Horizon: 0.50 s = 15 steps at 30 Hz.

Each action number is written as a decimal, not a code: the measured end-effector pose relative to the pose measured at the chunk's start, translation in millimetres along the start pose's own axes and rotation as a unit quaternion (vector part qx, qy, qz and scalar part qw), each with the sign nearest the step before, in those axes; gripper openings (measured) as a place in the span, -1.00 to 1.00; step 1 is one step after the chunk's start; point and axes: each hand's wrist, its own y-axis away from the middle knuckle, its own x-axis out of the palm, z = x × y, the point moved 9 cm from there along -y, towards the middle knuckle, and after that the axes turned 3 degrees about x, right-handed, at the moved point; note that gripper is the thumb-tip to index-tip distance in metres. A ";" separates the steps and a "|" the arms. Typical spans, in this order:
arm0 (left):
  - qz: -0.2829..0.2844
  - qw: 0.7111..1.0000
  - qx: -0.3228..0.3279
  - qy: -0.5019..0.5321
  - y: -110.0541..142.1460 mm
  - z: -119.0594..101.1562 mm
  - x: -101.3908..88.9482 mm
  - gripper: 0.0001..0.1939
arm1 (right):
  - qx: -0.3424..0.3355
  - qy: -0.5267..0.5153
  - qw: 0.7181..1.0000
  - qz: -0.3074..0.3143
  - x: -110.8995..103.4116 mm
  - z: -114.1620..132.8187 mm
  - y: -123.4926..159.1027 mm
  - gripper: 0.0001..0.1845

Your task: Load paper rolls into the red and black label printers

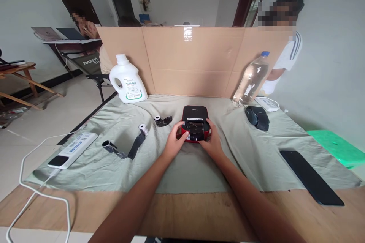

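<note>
A small black and red printer sits on the cloth in front of me, with a glossy black strip at its front opening. My left hand grips its left side, thumb near the front edge by the strip. On the opposite side, my right hand has its fingers along the printer's edge and its thumb near the front corner. To the left lie a small white-cored roll with black film and a longer black film strip running between two roll ends.
A cardboard screen stands behind a white jug and a tilted clear bottle. A white power bank with a cable lies left. At right are a black object, a phone and a green stool. People are beyond.
</note>
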 end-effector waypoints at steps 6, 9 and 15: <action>0.010 1.000 -0.001 -0.014 -7.4 -0.7 -4.3 -0.63 | 0.034 -0.031 0.999 0.010 1.2 -7.9 -0.9 -0.15; 0.008 0.999 0.000 -0.037 -9.3 2.4 -5.9 -0.65 | 0.039 -0.034 0.999 0.017 2.2 -8.5 -1.9 -0.13; -0.002 0.998 0.044 -0.048 -5.7 -0.7 -5.9 -0.61 | 0.028 -0.022 0.999 0.028 -0.8 -4.6 -1.3 -0.10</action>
